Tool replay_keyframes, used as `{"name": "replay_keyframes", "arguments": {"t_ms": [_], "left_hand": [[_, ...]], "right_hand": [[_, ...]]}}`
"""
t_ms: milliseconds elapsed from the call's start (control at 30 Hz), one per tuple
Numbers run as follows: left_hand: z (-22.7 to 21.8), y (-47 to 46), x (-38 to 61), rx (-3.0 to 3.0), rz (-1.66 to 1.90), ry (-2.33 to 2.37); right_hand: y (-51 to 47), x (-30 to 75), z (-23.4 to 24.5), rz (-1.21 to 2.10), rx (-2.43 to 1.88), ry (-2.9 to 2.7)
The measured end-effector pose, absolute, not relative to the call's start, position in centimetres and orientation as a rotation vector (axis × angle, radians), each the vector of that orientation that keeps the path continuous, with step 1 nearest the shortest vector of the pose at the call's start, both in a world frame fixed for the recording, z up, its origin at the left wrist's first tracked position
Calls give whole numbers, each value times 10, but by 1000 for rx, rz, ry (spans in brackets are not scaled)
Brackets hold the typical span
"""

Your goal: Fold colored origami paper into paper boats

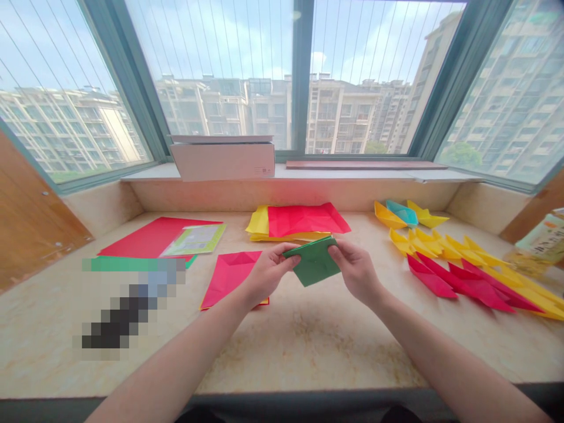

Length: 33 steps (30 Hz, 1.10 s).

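A dark green folded paper (314, 264) is held up above the counter, one corner pointing down. My left hand (274, 267) pinches its left corner between thumb and fingers. At the opposite corner, my right hand (355, 264) grips it the same way. Beneath and left of the green paper lies a creased pink-red paper (229, 273) with a yellow edge showing under it. Just behind my hands rests a pile of creased red sheets (304, 218) over yellow sheets (258, 224).
Folded yellow boats (429, 244), red boats (467, 282) and a blue boat (402, 212) stand at the right. Red sheets (150, 235) and a clear packet (196, 239) lie at the left, near a blurred-out object (127, 311). A white box (222, 158) sits on the windowsill.
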State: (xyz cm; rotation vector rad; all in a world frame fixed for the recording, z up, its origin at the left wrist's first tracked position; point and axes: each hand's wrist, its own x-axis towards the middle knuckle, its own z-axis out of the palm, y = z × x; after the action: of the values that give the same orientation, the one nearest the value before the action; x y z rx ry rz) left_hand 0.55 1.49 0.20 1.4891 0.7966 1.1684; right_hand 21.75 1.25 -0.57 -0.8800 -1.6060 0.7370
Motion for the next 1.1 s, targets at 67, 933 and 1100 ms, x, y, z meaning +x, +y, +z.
{"name": "replay_keyframes", "arguments": {"t_ms": [67,933,1100], "left_hand": [[0,18,7,1539,1249,887],[-5,25,-22,2576,585,1107],[-3,21,-18,2510,647,1042]], "right_hand": [[10,219,-7,512,-827,-1675],[16,227,-18,724,-849,-2363],[22,228,-17,637,-1050,-2219]]}}
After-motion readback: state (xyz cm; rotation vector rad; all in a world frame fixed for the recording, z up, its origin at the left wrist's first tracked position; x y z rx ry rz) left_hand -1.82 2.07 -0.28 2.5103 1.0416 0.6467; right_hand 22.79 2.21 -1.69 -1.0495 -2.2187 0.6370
